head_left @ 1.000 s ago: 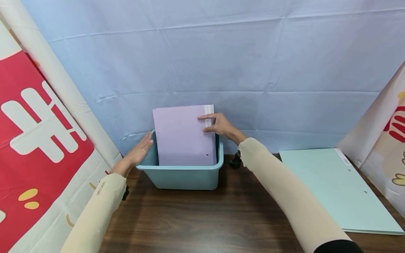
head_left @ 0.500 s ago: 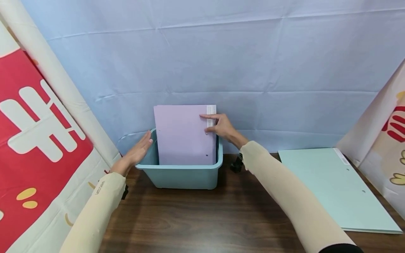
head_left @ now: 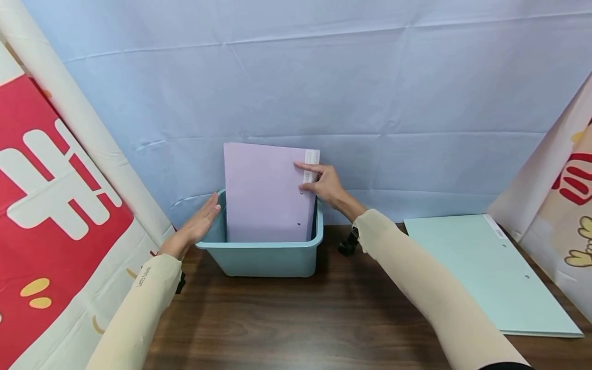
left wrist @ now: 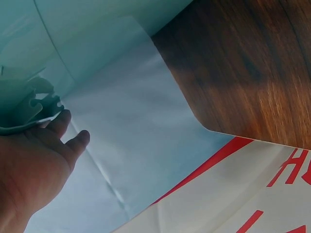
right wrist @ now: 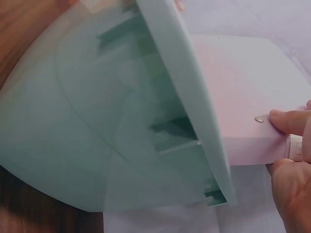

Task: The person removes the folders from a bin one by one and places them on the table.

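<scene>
A lilac file folder (head_left: 263,195) with a white label strip stands in a blue-green plastic bin (head_left: 268,262), its upper part well above the rim and tilted, left top corner higher. My right hand (head_left: 328,185) grips the folder's right edge by the label, thumb and fingers on either side. In the right wrist view, a fingertip rests on the folder (right wrist: 243,87) near a small metal-edged hole. My left hand (head_left: 196,226) lies against the bin's left end, fingers straight, at the rim. The left wrist view shows that hand (left wrist: 39,170) under the rim. The folder's lower part is hidden inside the bin.
A pale green file folder (head_left: 485,277) with a white label lies flat on the brown wooden table (head_left: 259,318) at the right. A light blue cloth (head_left: 296,82) hangs behind the bin. Printed red and white cloth (head_left: 51,205) borders the left side.
The lilac folder has tilted, its top left corner rising. My right hand, holding its right edge, has shifted slightly right. The left hand stays at the bin's end.
</scene>
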A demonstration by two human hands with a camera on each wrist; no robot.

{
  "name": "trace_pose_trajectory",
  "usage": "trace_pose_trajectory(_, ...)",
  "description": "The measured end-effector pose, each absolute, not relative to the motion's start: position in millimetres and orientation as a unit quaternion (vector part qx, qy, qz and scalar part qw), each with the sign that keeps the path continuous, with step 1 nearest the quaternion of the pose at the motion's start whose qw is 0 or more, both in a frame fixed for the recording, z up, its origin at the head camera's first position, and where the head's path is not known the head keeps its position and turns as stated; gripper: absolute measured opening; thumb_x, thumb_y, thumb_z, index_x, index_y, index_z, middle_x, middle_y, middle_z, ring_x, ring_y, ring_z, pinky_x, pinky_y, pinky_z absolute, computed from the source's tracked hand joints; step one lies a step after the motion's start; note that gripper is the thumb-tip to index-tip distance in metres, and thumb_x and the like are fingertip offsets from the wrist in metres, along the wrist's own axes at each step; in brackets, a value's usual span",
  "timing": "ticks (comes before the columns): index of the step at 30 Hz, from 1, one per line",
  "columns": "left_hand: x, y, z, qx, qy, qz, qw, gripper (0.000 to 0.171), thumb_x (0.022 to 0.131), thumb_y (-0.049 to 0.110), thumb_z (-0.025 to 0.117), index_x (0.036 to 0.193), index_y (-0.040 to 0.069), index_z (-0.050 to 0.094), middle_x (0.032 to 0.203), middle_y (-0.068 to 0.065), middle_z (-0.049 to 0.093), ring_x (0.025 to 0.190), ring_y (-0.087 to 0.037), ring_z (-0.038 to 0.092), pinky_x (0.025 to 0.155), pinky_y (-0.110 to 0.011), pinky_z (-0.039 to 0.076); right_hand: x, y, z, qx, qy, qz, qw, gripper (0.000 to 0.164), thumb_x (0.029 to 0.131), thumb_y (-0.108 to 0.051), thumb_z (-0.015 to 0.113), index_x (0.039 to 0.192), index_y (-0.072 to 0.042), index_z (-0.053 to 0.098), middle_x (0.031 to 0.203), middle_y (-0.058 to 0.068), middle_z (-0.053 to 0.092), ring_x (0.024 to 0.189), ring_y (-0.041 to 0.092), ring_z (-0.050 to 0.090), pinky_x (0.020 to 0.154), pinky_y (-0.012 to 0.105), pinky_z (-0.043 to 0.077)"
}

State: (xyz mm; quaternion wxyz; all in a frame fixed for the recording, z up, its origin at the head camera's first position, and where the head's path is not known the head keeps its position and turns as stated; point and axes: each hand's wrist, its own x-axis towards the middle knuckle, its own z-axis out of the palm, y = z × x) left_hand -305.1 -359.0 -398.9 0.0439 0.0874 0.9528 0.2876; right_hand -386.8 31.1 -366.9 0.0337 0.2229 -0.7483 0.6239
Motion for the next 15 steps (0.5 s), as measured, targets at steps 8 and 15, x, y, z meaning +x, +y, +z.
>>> trace_pose_trajectory(8,-303.0,-357.7,-399.5,0.071,0.953,0.288,0.054,0.071,0.116,0.052,0.014,0.170,0.012,-0.006,0.178,-0.009,-0.012,0.164,-0.037,-0.010,0.128,-0.065,-0.003,-380.8,40.9,-361.8,0.218,-0.731,0.645,0.053,0.064,0.085,0.008,0.084,0.140,-0.023,0.071,0.160,0.006,0.053,0.131,0.026,0.059,0.107,0.051,0.053)
trace_pose_trajectory(15,-305.0,-359.4,-399.4,0.075,0.954,0.286,0.052,0.069,0.116,0.049,0.015,0.170,0.012,-0.006,0.178,-0.009,-0.011,0.164,-0.037,-0.010,0.128,-0.064,-0.002,-376.9,48.7,-355.4,0.214,-0.716,0.662,0.066,0.063,0.086,0.006,0.084,0.141,-0.024,0.070,0.161,0.007,0.051,0.133,0.025,0.057,0.111,0.052,0.051)
